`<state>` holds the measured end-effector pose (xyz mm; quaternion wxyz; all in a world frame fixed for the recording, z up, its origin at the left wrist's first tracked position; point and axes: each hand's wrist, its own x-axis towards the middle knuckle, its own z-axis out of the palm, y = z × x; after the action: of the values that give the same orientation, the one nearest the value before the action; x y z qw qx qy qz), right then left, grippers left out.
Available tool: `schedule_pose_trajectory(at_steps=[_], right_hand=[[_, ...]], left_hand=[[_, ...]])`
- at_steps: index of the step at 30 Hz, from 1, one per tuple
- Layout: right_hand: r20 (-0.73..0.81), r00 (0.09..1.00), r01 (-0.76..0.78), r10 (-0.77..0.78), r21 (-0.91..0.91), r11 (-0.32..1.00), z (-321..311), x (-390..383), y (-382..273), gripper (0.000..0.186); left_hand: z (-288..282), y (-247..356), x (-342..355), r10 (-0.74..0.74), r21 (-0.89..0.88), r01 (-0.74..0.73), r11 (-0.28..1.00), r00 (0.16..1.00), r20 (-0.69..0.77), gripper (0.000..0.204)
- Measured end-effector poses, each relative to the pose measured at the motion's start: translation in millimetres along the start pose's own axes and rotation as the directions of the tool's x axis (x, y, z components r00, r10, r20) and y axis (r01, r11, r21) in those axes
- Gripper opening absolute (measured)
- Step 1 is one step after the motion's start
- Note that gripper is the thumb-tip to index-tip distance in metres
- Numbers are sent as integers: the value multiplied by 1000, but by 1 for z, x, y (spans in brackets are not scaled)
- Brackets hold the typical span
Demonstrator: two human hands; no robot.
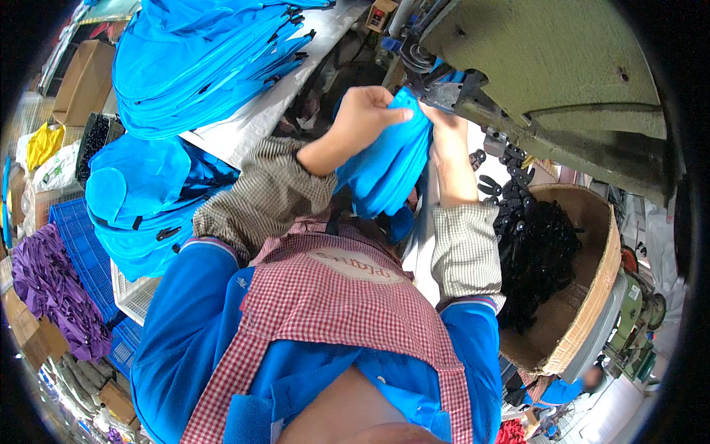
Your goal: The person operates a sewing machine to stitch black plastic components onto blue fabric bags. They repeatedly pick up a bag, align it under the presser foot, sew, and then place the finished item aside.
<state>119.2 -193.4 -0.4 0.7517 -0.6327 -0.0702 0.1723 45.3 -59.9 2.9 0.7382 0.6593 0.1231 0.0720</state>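
A bright blue cloth piece (388, 170) hangs in folds between my hands, its upper edge close to the metal jaw (445, 96) of a large green machine (547, 59). My left hand (362, 122) is closed on that edge, thumb and forefinger pinching it. On the other side, my right hand (449, 137) grips the cloth near the jaw; its fingertips are partly hidden there. Right of that hand lie loose black plastic clips (510, 181). They run into a heap of black parts (540, 251) in an open cardboard box (588, 318).
A pile of blue cloth pieces with black clips (200, 66) lies on the white table (248, 129) at upper left, with another blue stack (140, 185) nearer. Left stand a blue crate (81, 244), a purple bundle (55, 288) and a white basket (137, 292).
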Motion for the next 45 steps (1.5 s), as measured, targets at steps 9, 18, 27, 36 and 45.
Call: schedule_pose_trajectory(at_steps=[9, 18, 27, 36, 45], right_hand=[[32, 987, -158, 155, 254, 954, 8, 9, 18, 34], [207, 977, 182, 47, -931, 318, -151, 10, 49, 30], [-93, 962, -33, -257, -973, 227, -213, -9, 72, 17], [-51, 998, 44, -44, -15, 999, 10, -47, 17, 31], [-137, 987, 38, -81, -287, 957, 32, -37, 0, 26]], left_hand=[[-14, -36, 21, -387, -72, 388, 919, 922, 35, 16], [-20, -25, -19, -318, -205, 352, 913, 931, 179, 27], [-18, -30, -18, -301, -281, 358, 890, 926, 228, 24], [-16, -40, -17, -183, -301, 262, 917, 946, 268, 19], [-20, -48, -12, -86, -352, 178, 919, 962, 261, 25]])
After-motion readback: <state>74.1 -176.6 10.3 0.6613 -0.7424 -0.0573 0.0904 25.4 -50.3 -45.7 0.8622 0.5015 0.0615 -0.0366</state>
